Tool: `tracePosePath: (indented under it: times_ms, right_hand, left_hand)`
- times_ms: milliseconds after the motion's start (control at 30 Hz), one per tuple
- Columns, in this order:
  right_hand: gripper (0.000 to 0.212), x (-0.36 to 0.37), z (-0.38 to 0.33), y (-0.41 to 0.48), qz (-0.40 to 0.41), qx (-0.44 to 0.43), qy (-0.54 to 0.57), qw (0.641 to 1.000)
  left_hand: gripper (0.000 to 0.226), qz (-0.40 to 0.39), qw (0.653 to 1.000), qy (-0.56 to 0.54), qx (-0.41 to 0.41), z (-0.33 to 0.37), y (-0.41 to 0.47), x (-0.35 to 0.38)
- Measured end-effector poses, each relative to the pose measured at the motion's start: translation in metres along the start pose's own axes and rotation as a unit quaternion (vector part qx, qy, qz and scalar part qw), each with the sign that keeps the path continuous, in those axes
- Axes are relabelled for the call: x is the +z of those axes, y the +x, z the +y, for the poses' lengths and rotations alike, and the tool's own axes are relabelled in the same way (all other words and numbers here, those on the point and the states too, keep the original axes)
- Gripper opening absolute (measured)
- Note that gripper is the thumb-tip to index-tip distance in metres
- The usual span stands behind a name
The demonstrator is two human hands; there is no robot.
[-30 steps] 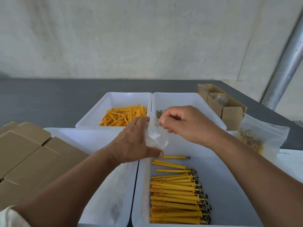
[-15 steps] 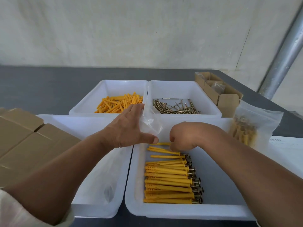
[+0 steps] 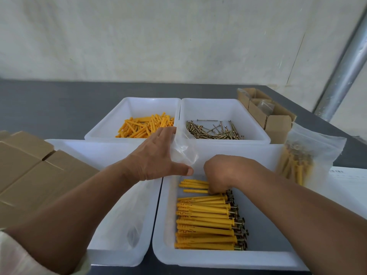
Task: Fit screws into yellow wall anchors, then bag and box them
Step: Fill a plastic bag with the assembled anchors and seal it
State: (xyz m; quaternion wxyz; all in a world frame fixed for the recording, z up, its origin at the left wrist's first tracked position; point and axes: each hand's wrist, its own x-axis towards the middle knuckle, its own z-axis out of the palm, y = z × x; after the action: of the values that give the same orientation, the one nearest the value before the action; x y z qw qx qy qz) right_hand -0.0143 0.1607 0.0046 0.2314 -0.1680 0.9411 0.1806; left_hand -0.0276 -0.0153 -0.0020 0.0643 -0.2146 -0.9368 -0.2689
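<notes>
1. My R hand (image 3: 224,173) is down inside the front tray (image 3: 218,261), at its far end, knuckles up. The fingers are curled onto the top few fitted anchors (image 3: 206,221). The rest of that row lies nearer me than the hand, untouched.
2. My L hand (image 3: 156,157) hovers over the front tray's far-left corner w/ a clear bag (image 3: 183,150) pinched btw thumb and fingers. The bag hangs just left of my R hand and doesn't seem to touch it.
3. Hidden: my R fingertips are under the back of the hand, so I can't tell if they've got an anchor or only rest on them. The right ends of the top few anchors vanish under that hand too. The bag's mouth is hard to make out, since the plastic is see-through and crumpled.
4. Look: the fitted anchors are long yellow plastic sleeves lying side by side, tips left, w/ metal screw heads sticking out on the right.
5. Beyond the front tray sit two more trays, one w/ loose anchors (image 3: 145,127) and one w/ screws (image 3: 212,130).
6. Just left of the front tray is a second tray (image 3: 119,255) w/ clear plastic in it.
7. Right of the front tray stands a filled bag (image 3: 309,155), its yellow contents blurred thru the plastic.
8. Cardboard boxes (image 3: 29,175) lie further left, cut off by the edge. Small cartons (image 3: 278,126) sit beyond-right.
</notes>
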Motion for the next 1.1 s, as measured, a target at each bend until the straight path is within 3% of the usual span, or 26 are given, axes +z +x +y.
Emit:
tracePosePath:
  times_ms: [300,600,733,833,933,1100]
  right_hand:
    - [0.028,0.003,0.007,0.006,-0.003,0.003,0.085,0.996]
    - [0.014,0.006,0.009,0.011,0.004,-0.023,0.069,0.997]
    - [0.026,0.004,0.014,0.009,-0.003,-0.018,0.086,0.996]
    - [0.030,0.001,0.023,0.005,0.018,-0.022,0.172,0.985]
    - [0.036,-0.003,0.032,0.000,0.039,-0.034,0.311,0.949]
    - [0.012,-0.012,0.046,-0.010,0.116,-0.046,0.364,0.923]
  left_hand:
    - [0.099,-0.004,1.000,0.002,0.001,-0.001,0.000,0.000]
    - [0.096,0.004,1.000,-0.002,0.006,0.000,0.000,0.000]
    - [0.096,0.003,1.000,-0.017,0.004,0.000,0.000,-0.003]
    - [0.097,0.005,1.000,-0.024,-0.001,0.000,-0.001,-0.005]
    - [0.096,0.008,0.999,-0.033,-0.005,0.000,0.000,-0.006]
    - [0.091,0.009,0.999,-0.045,-0.009,-0.001,-0.001,-0.009]
